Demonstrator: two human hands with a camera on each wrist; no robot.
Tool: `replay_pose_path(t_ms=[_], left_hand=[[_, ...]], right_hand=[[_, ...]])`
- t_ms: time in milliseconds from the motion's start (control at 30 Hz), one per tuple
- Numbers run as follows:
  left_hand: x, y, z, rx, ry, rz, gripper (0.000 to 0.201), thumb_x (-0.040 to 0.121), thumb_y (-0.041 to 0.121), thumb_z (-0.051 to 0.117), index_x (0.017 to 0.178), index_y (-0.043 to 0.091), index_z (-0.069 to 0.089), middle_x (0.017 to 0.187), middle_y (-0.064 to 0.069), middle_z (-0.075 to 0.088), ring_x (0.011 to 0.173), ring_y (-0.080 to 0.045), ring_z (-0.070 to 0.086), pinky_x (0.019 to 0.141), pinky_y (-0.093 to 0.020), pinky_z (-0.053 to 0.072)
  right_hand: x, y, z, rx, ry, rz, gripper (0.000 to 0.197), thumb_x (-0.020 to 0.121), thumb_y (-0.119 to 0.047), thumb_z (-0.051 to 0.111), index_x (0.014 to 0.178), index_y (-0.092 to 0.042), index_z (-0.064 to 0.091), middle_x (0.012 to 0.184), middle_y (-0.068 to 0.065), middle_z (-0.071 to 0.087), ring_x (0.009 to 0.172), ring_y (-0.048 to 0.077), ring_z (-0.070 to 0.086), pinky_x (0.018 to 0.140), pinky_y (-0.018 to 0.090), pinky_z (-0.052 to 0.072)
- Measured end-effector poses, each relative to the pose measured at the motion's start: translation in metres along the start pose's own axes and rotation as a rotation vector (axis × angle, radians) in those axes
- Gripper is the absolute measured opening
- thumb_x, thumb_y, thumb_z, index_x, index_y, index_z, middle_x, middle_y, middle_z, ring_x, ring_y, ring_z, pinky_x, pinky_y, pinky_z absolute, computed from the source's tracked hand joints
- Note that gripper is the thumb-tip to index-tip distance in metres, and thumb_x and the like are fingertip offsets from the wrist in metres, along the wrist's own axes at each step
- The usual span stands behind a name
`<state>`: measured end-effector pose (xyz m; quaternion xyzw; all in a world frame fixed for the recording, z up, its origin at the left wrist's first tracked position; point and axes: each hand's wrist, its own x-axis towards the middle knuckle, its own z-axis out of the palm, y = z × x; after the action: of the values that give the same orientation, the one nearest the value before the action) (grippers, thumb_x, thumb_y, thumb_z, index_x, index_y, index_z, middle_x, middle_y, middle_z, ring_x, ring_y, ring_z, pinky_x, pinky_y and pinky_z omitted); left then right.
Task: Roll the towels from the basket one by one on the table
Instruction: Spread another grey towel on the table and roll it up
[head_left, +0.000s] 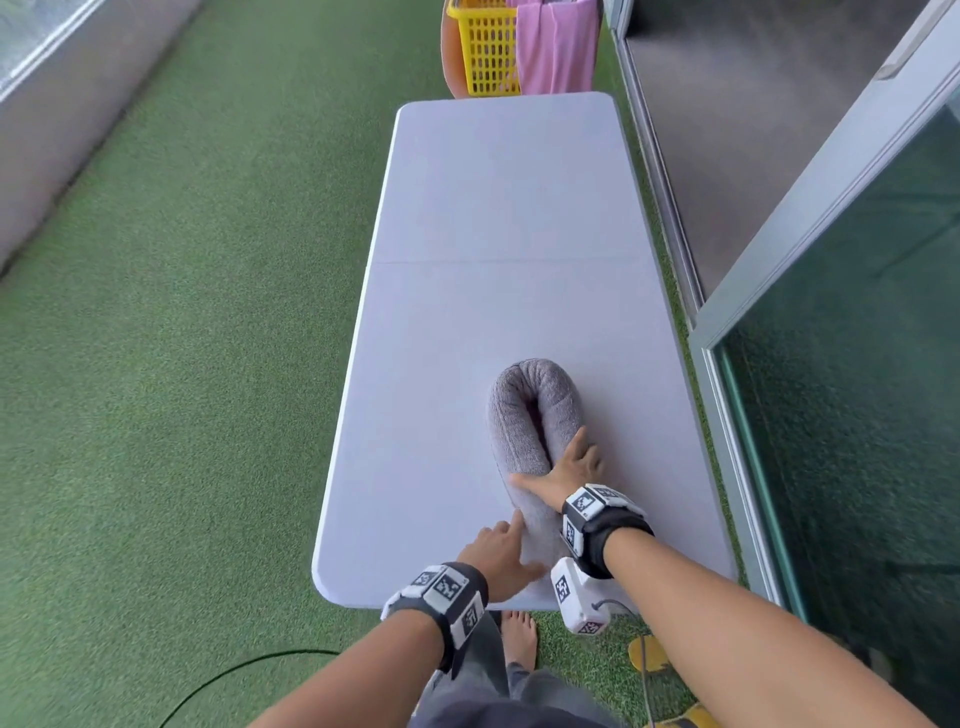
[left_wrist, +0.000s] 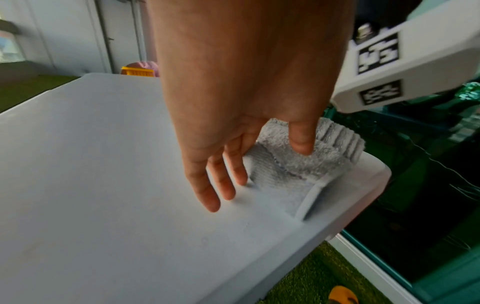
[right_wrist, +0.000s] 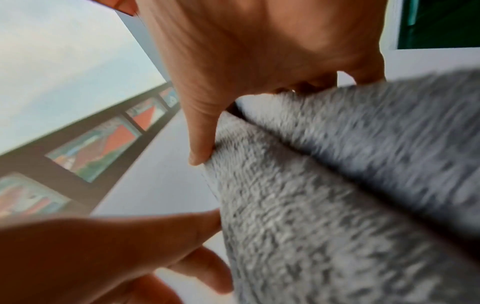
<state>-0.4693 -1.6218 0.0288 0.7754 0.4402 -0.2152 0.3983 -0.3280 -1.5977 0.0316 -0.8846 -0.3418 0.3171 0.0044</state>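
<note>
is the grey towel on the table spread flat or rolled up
Rolled up. The grey towel is a thick tube bent double on the table, with the right hand and left hand on its near ends.

Both forearms reach up from the bottom of the head view, each wrist banded with marker blocks. The left hand (head_left: 500, 552) sits lower centre, fingers straight and spread. The right hand (head_left: 570, 467), just above it, lies flat with fingers extended, thumb pointing left.
</note>
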Motion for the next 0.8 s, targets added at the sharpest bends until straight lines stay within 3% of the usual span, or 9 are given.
replay_pose_path(t_ms=[100, 267, 467, 533, 633, 700, 800], left_hand=[[-0.012, -0.006, -0.003, 0.009, -0.060, 0.073, 0.070, 0.093, 0.043, 0.049, 0.150, 0.018, 0.017, 0.135, -0.014, 0.048, 0.122, -0.033, 0.047, 0.099, -0.045, 0.042], [-0.058, -0.059, -0.011, -0.060, -0.071, 0.042, 0.048, 0.098, 0.036, 0.044, 0.143, 0.021, 0.038, 0.134, -0.004, 0.053, 0.119, -0.019, 0.052, 0.099, -0.031, 0.040], [-0.121, -0.171, 0.020, -0.172, -0.105, -0.177, 0.042, 0.097, 0.036, 0.048, 0.137, 0.022, 0.044, 0.128, 0.001, 0.059, 0.111, -0.011, 0.057, 0.098, -0.027, 0.045], [-0.140, -0.200, 0.037, -0.213, -0.110, -0.260, 0.040, 0.098, 0.034, 0.047, 0.136, 0.021, 0.044, 0.127, 0.000, 0.059, 0.108, -0.010, 0.057, 0.096, -0.023, 0.045], [-0.164, -0.231, 0.070, -0.304, -0.132, -0.392, 0.038, 0.099, 0.030, 0.048, 0.133, 0.016, 0.047, 0.124, -0.004, 0.060, 0.098, -0.009, 0.057, 0.088, -0.017, 0.045], [-0.180, -0.244, 0.092, -0.346, -0.127, -0.472, 0.033, 0.098, 0.028, 0.049, 0.128, 0.015, 0.051, 0.119, -0.004, 0.062, 0.095, -0.010, 0.056, 0.083, -0.015, 0.043], [-0.198, -0.257, 0.121, -0.412, -0.110, -0.590, 0.028, 0.096, 0.026, 0.052, 0.121, 0.015, 0.058, 0.113, -0.004, 0.065, 0.095, -0.013, 0.061, 0.080, -0.017, 0.043]], right_hand=[[0.009, -0.010, 0.006, -0.056, 0.014, 0.072, 0.146, 0.050, -0.071, 0.077, 0.151, -0.014, -0.012, 0.152, 0.016, 0.015, 0.139, 0.031, 0.023, 0.109, 0.057, 0.026], [0.004, -0.008, 0.009, -0.137, 0.074, 0.022, 0.125, 0.056, -0.057, 0.079, 0.149, -0.015, 0.007, 0.137, 0.013, 0.035, 0.123, 0.031, 0.040, 0.100, 0.049, 0.035], [-0.048, 0.038, 0.028, -0.329, 0.151, -0.150, 0.116, 0.049, -0.060, 0.075, 0.142, -0.016, 0.022, 0.128, 0.010, 0.044, 0.118, 0.029, 0.045, 0.097, 0.046, 0.034], [-0.065, 0.053, 0.041, -0.392, 0.187, -0.161, 0.124, 0.038, -0.063, 0.076, 0.141, -0.015, 0.025, 0.130, 0.009, 0.045, 0.118, 0.029, 0.046, 0.099, 0.050, 0.032], [-0.080, 0.066, 0.056, -0.481, 0.151, -0.151, 0.145, 0.027, -0.080, 0.073, 0.146, -0.012, 0.024, 0.138, 0.013, 0.040, 0.120, 0.030, 0.044, 0.098, 0.051, 0.026], [-0.081, 0.062, 0.052, -0.491, 0.134, -0.149, 0.143, 0.031, -0.078, 0.075, 0.146, -0.012, 0.024, 0.131, 0.013, 0.045, 0.113, 0.031, 0.049, 0.094, 0.048, 0.031], [-0.073, 0.053, 0.035, -0.397, 0.095, -0.171, 0.119, 0.049, -0.061, 0.081, 0.143, -0.016, 0.025, 0.122, 0.014, 0.052, 0.107, 0.033, 0.054, 0.090, 0.044, 0.043]])
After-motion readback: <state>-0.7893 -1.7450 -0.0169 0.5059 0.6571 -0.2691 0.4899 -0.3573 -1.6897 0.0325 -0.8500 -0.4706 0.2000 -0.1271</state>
